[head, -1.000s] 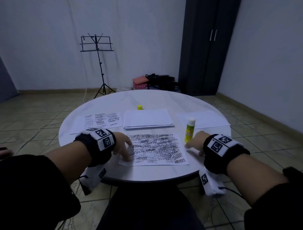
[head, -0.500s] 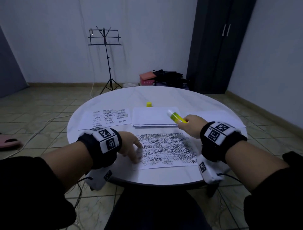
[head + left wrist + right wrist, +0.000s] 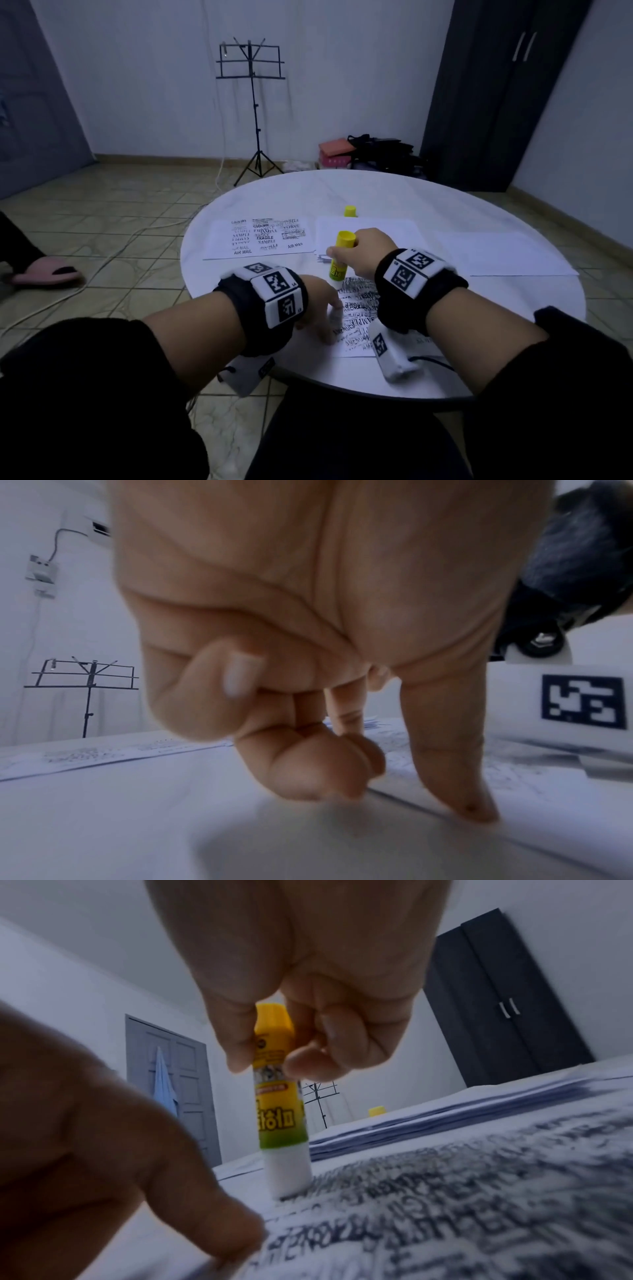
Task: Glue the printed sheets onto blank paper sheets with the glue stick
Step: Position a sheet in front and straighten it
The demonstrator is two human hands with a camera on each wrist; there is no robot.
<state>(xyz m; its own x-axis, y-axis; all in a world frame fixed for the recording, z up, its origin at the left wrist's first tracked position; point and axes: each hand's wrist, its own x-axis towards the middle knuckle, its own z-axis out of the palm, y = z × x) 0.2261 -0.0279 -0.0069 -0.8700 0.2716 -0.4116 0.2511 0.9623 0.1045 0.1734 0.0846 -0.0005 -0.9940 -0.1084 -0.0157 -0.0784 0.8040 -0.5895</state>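
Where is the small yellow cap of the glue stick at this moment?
In the head view the yellow cap stands on the round table, at the far edge of the blank paper stack, beyond the right hand.

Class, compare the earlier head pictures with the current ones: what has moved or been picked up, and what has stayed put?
The right hand took hold of the glue stick, which stood upright at the right of the printed sheet, swung it over and now presses its white end onto that sheet's far left part. Unchanged: the left hand pins the sheet's left edge, and the yellow cap and paper stack lie as before.
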